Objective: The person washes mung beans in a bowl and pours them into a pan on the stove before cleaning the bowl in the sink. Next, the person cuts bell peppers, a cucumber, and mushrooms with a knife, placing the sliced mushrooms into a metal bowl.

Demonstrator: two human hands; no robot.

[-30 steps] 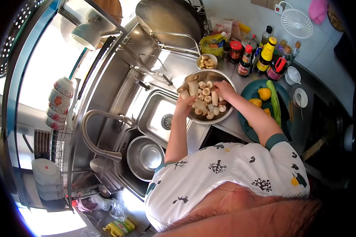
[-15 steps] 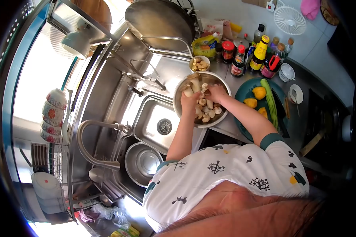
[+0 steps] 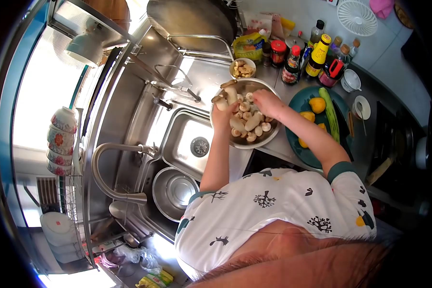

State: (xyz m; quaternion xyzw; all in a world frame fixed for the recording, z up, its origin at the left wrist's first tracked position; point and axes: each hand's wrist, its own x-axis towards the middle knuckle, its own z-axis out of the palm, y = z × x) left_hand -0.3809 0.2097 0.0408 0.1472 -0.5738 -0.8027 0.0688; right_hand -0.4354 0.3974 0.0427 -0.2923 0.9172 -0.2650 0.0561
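A steel bowl (image 3: pixel 276 130) on the counter holds several small round mushrooms (image 3: pixel 265 126) and larger pale ones. My left hand (image 3: pixel 222 117), at the bowl's left side, is closed round large long-stemmed mushrooms (image 3: pixel 231 94), whose brown caps stick out above the fingers. Over the bowl's upper right part is my right hand (image 3: pixel 266 103), its fingers bent down among the mushrooms; what they hold, if anything, is hidden. Just behind the bowl stands a small bowl (image 3: pixel 233 71) of cut pale pieces.
A green plate (image 3: pixel 297 144) with yellow peppers (image 3: pixel 317 104) and a long green vegetable (image 3: pixel 330 113) lies to the right. Bottles and jars (image 3: pixel 291 67) stand behind. On the left are a sink (image 3: pixel 180 139), a faucet (image 3: pixel 96 165) and a steel basin (image 3: pixel 175 192).
My right hand has lifted slightly from among the mushrooms, after reaching deeper toward the middle. My left hand still has the large mushrooms, a little further left. The view has shifted.
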